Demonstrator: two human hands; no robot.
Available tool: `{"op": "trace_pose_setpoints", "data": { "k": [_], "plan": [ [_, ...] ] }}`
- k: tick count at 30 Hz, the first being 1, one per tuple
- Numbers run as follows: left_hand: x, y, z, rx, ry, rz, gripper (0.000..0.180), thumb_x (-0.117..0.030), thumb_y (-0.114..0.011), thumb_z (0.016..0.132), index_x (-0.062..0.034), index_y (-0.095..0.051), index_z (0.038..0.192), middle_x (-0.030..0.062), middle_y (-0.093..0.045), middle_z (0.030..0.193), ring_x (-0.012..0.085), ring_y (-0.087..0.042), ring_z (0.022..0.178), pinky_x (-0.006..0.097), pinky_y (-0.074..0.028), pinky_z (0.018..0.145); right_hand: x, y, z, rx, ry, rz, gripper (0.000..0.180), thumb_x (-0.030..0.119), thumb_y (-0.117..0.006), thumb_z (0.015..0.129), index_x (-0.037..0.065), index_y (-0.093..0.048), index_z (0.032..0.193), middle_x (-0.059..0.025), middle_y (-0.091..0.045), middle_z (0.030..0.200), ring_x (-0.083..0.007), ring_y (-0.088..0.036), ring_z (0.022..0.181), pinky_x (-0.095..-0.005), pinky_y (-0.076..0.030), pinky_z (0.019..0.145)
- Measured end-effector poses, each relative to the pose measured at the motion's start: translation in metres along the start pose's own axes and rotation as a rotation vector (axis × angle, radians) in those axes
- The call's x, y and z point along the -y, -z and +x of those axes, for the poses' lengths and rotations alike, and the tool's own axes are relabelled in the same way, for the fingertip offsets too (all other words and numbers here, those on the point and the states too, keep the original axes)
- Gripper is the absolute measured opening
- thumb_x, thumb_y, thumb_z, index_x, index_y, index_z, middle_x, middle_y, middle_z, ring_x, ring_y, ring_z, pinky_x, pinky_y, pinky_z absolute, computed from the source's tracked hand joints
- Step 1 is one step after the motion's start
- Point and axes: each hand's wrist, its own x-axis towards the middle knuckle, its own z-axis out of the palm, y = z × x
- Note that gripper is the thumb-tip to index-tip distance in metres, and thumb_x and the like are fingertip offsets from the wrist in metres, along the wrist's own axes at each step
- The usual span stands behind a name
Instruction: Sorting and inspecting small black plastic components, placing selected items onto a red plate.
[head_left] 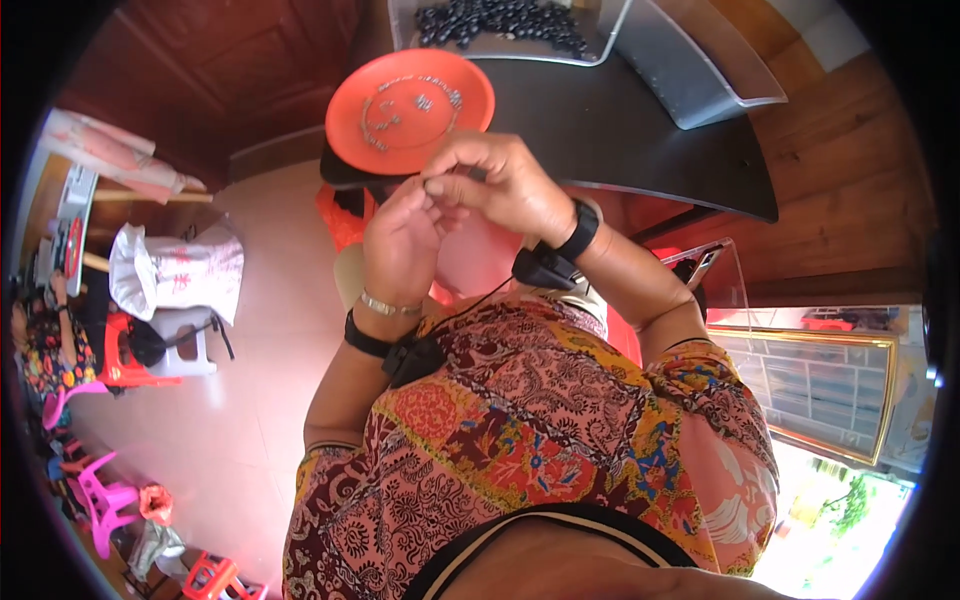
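Observation:
My left hand (400, 232) and my right hand (505, 182) meet in front of my chest, just off the near edge of the black table (590, 125). The fingertips of both are pinched together around something too small to make out. Right behind them on the table lies a round orange-red plate (345, 125). Several small silvery metal pieces (425, 102) sit on it, some in a loose ring and some in little clusters. At the table's far side, a clear plastic bin (600, 50) holds a heap of small dark, shiny pieces (500, 22).
A grey translucent bin (690, 70) stands at the table's right. White sacks (190, 265) and a grey stool (190, 340) are on the floor to the left, near another person (50, 345). Pink plastic chairs (103, 500) stand farther down. A gold-framed panel (820, 385) is at right.

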Motion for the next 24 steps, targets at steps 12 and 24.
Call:
{"op": "trace_pose_setpoints", "data": {
  "k": [12, 24],
  "plan": [
    [0.005, -0.005, 0.000, 0.048, 0.016, 0.048, 0.024, -0.022, -0.042, 0.096, -0.0039, -0.053, 0.107, 0.0039, -0.059, 0.099, 0.0138, -0.055, 0.091, 0.030, -0.041, 0.079, -0.008, 0.003, -0.013, -0.184, 0.478, -0.539, 0.015, 0.009, -0.072, 0.074, 0.007, -0.065, 0.087, -0.0052, -0.065, 0.087, -0.0235, -0.063, 0.078, -0.0340, -0.053, 0.069],
    [0.006, -0.006, -0.001, 0.024, -0.026, 0.168, 0.025, -0.022, -0.041, 0.096, -0.0014, -0.053, 0.102, 0.0080, -0.058, 0.097, 0.0177, -0.056, 0.087, 0.031, -0.042, 0.078, 0.005, 0.029, -0.009, -0.038, 0.302, -0.380, 0.011, 0.014, -0.072, 0.078, 0.006, -0.067, 0.085, -0.0065, -0.066, 0.082, -0.0245, -0.064, 0.078, -0.0341, -0.052, 0.070]
  ]
}}
